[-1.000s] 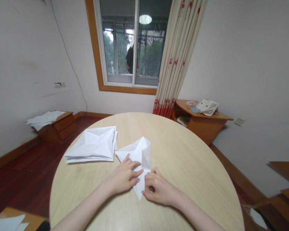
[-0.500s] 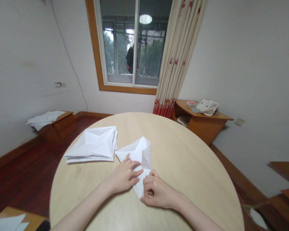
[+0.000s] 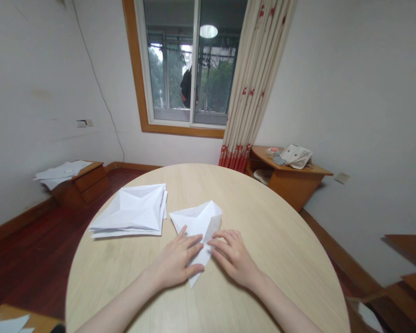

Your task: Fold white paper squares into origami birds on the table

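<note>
A partly folded sheet of white paper (image 3: 197,223) lies on the round wooden table (image 3: 263,217), its lower end narrowed to a point. My left hand (image 3: 178,260) rests flat on the paper with its fingers spread. At the paper's right edge, my right hand (image 3: 234,256) has its fingers stretched out, the tips touching the folded flap near the middle. Neither hand grips the sheet. To the left sits a stack of creased white papers (image 3: 135,208), apart from both hands.
Behind the table stand a low wooden cabinet (image 3: 90,182) with papers on top and a corner desk (image 3: 291,178) holding a cloth bag (image 3: 297,156). A long curtain (image 3: 251,92) hangs beside the window. More sheets (image 3: 9,324) lie at the lower left.
My right hand has opened from a pinch at the lower right edge and moved up to the flap. The paper's right side is folded inward, narrowing the lower point. My left hand stays on it.
</note>
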Demonstrator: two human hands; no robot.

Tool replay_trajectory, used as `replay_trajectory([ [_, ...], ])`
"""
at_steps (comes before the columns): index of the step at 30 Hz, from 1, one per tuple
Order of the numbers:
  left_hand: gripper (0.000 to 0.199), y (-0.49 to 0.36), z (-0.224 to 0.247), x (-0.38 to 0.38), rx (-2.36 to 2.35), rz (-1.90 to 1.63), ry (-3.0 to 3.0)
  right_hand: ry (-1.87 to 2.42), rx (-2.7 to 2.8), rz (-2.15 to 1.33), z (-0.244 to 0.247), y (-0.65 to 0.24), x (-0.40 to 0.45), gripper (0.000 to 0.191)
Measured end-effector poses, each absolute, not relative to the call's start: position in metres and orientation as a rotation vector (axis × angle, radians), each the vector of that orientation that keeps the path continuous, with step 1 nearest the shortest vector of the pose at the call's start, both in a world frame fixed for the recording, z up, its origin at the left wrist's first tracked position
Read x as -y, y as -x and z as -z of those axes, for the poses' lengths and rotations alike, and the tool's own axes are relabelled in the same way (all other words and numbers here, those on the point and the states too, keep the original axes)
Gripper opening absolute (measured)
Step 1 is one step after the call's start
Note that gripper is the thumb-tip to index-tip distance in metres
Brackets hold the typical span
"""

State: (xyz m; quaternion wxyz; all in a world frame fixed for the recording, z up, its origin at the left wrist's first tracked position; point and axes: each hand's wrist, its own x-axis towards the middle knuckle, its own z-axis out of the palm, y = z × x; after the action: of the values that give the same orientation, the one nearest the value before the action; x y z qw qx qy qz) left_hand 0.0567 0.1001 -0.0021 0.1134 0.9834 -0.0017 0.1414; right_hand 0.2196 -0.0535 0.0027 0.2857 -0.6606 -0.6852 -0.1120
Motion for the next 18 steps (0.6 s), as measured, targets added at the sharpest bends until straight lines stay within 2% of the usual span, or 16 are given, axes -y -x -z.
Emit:
replay_trajectory([
  [4, 0.064, -0.057, 0.000, -0.098, -0.021, -0.365, -2.862, 1.838, 1.907, 0.595, -0.004, -0.228, 0.054, 0.034],
  [7, 0.072, -0.056, -0.001, -0.096, -0.030, -0.303, -2.832, 1.832, 1.955, 0.695, -0.007, -0.233, 0.055, 0.035],
  [13, 0.076, -0.055, -0.006, -0.095, -0.021, -0.205, -2.771, 1.859, 1.886, 0.549, -0.002, -0.244, 0.055, 0.020],
  [18, 0.080, -0.055, -0.017, -0.094, 0.009, -0.205, -2.782, 1.898, 1.896, 0.358, 0.001, -0.250, 0.056, 0.020],
])
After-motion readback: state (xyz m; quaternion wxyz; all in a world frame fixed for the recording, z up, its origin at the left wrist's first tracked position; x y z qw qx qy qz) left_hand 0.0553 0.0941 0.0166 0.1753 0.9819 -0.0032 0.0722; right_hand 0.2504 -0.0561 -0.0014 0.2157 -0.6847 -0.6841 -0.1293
